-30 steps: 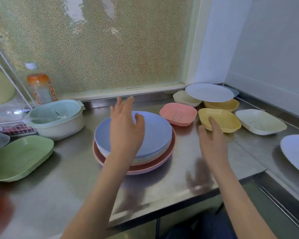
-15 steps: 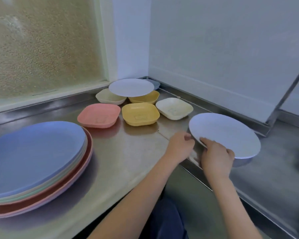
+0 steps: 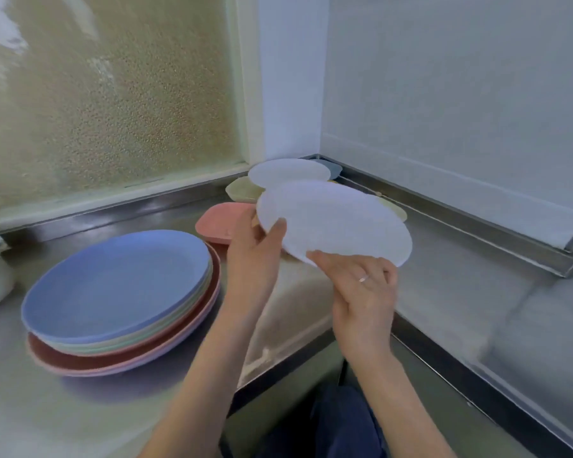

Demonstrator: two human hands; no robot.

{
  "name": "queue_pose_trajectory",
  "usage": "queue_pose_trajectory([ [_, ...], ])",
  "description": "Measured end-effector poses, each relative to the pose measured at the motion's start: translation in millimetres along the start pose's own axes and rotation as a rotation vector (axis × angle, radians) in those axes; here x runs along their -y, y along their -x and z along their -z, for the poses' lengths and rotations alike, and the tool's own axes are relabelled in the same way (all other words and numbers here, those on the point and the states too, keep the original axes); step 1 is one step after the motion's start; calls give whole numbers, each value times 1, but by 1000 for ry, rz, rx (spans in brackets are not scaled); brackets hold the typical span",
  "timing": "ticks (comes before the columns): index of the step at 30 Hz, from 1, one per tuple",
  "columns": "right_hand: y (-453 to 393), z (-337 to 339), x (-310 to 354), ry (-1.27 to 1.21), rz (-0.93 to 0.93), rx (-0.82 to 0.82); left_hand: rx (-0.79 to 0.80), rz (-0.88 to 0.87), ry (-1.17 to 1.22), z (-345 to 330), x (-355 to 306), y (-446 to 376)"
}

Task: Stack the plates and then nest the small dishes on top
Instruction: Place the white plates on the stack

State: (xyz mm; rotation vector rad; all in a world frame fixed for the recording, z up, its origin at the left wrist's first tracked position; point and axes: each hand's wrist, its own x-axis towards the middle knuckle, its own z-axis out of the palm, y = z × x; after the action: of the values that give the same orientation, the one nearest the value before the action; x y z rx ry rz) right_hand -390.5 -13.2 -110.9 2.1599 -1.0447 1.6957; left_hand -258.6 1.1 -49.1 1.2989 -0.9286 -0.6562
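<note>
**White plate lifted clear for transfer to the stack**

Right of the plate stack, a white plate was held in the air by both hands, tilted, with its far edge raised. Half a second before, the same plate had been lying on the steel counter further right of the stack, with both hands only at its near rim. It was since lifted and brought closer to the stack, so pick-up was judged complete and carriage to the stack under way.

The left hand was closed on the plate's left rim, the thumb laid on the upper face and the fingers hidden beneath. The right hand was closed on the near rim in the same manner, with a ring visible on one finger.

The plate was seen as round, shallow and plain white, with a thin rim and a matt face. No food or water was visible on it, though motion blur limited what could be told.

The stack was topped by a blue plate, with green and pink plates below. Behind the stack and the held plate, a second white plate was resting on small dishes, and a pink dish was standing just right of the stack. Both stacking and nesting were judged unfinished.
</note>
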Motion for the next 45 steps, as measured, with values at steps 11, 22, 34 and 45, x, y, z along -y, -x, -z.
queue_pose_trajectory([
  [11,13,-90,128,-432,274,259,-511,30,-877,184,24,38],
  [22,0,-86,133,-567,244,714,-480,-8,-614,191,39,39],
  [34,0,-93,127,-326,77,707,-378,-4,-924,209,50,31],
  [45,-69,-115,48,-106,72,618,-26,-520,-1207,129,-32,-59],
])
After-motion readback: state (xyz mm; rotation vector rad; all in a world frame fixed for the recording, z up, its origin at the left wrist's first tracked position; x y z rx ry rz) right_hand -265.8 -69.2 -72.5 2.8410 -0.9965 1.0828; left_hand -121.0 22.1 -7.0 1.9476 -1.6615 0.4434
